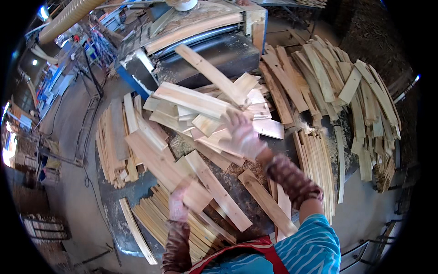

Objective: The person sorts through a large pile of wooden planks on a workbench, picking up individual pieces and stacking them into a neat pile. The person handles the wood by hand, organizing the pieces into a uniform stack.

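Note:
My left hand (179, 203), in a pale glove, is closed around the near end of a wide wooden board (157, 160). That board slants up and away to the left, over other boards. My right hand (242, 132), gloved too and smeared by motion, is over a jumbled heap of pale boards. Its fingers are at the near end of a light board (191, 100) on top of the heap; whether they grip it is blurred. Between my hands lies another knotty board (216, 192), slanting toward me.
A planer-like machine (205, 55) with a roller stands beyond the heap, one board (212, 75) leaning from it. Stacked boards (112, 141) lie at the left, narrow strips (315, 160) at the right. Larger piles (365, 100) fill the far right. Shavings (244, 168) litter the dark table.

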Available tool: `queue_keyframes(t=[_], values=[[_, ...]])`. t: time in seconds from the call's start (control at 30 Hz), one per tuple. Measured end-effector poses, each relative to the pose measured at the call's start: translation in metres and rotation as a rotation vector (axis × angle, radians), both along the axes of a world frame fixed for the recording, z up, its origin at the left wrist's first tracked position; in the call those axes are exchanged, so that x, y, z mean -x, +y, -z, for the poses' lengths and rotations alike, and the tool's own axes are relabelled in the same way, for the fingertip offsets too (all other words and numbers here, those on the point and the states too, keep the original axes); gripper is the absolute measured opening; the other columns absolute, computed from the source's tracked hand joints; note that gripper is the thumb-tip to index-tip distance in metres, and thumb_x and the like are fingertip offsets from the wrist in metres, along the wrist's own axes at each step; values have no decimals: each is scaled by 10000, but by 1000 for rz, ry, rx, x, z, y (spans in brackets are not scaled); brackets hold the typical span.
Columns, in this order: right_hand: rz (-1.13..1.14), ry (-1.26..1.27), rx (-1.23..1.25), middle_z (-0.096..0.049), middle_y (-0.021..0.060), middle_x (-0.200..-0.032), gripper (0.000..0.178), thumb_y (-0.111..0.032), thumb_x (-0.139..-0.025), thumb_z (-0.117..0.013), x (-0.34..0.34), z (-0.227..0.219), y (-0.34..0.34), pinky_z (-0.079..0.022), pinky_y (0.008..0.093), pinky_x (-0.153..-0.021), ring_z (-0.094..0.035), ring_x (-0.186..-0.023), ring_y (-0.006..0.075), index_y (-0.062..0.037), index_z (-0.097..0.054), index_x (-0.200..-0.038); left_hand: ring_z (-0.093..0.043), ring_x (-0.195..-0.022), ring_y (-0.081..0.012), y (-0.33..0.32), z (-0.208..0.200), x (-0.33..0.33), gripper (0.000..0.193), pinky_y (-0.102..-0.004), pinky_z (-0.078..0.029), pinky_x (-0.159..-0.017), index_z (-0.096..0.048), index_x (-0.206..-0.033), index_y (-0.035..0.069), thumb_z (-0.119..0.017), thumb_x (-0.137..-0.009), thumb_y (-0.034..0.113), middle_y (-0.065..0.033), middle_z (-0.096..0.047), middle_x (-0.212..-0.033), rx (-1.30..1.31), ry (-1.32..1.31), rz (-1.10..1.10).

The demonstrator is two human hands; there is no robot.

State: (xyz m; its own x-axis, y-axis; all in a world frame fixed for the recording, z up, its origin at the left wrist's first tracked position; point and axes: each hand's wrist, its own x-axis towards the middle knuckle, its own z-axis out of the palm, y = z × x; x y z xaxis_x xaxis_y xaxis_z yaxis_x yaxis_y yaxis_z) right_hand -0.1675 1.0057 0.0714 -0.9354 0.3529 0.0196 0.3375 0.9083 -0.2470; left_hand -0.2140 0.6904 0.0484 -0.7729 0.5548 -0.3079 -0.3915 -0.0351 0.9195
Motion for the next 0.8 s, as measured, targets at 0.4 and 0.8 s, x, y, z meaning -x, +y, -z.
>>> queue_keyframes(t=[0.4, 0.8], values=[[37, -201, -265, -562, 168, -1326, 828, -271, -751, -589, 40, 9, 92, -293, 644, -1123, -547, -1204, 389, -103, -356, -1528, -627, -809, -165, -405, 129, -104, 359, -315, -527, -701, -651, -1179, 19, -712, -827, 55, -37, -689, -953, 685, 91, -678], [-327, 98, -135, -296, 252, -1582, 1175, -391, -626, -835, 121, 43, 61, -289, 427, -1206, -325, -1445, 408, -35, -233, -1570, -611, -961, -174, -385, 202, -162, 562, -332, -506, -841, -645, -1240, 2, -648, -952, 484, -61, -681, -1085, 471, -371, -853]])
